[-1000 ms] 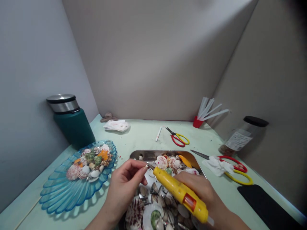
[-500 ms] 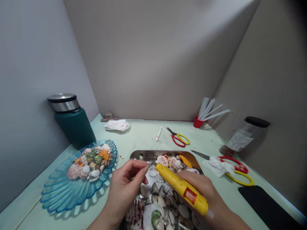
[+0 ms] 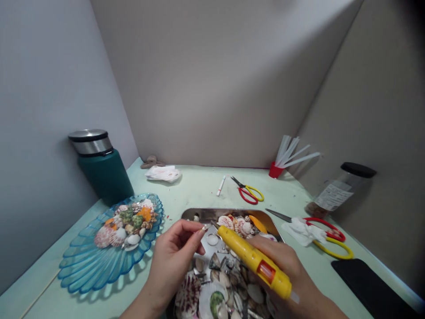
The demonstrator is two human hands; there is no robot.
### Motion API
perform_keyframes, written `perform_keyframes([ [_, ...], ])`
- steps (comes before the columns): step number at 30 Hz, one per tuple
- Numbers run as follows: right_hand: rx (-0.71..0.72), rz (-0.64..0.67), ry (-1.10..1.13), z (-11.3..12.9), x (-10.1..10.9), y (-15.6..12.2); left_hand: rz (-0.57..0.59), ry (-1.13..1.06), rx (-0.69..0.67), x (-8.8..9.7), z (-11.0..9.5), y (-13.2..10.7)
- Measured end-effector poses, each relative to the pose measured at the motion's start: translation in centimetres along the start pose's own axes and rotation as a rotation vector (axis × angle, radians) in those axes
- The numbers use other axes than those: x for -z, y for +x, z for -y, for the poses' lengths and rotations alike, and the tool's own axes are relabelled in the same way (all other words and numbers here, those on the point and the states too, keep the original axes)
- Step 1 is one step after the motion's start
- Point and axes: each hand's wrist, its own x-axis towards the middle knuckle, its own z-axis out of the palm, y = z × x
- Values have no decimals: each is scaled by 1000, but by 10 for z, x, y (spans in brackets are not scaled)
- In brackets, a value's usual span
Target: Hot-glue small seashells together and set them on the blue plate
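Observation:
My right hand [image 3: 280,261] is wrapped round a yellow hot glue gun [image 3: 254,259], whose metal nozzle points up and left. A clear glue stick pokes out of its rear end. The thumb and forefinger of my left hand [image 3: 179,248] pinch something tiny and pale; its kind is too small to make out. The nozzle tip sits just right of those fingertips, a small gap apart. Both hands are over a metal tray [image 3: 199,212] holding many loose seashells [image 3: 224,279], partly hidden by the hands and the gun.
On the left, a blue scalloped glass dish [image 3: 89,266] bears shells, with a green bottle [image 3: 106,177] behind. Scissors [image 3: 247,192], a white marker [image 3: 221,186] and a red cup of glue sticks [image 3: 275,170] stand farther back. Right: larger scissors [image 3: 335,252], tissue [image 3: 303,231], jar [image 3: 338,195], black phone-like slab [image 3: 368,283].
The glue gun's nozzle has drawn slightly away from my left fingertips, to the right. The whole view has shifted a little; my left hand keeps its pinch.

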Motion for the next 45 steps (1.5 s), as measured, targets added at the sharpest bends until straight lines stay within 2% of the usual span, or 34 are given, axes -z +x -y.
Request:
perform_keyframes([
  [11, 92, 7, -41, -2, -4, 2, -1, -34, 65, 0, 2, 3],
  [18, 92, -46, -60, 0, -2, 2, -6, -56, 95, -1, 0, 2],
  [27, 102, 55, -53, -7, -7, -1, 21, -54, 95, 2, 2, 2],
  [36, 169, 24, -74, -15, -12, -6, 22, -17, 109, 0, 0, 1],
  [45, 115, 39, -167, -6, -10, -5, 19, -1, 93, 0, -1, 1],
])
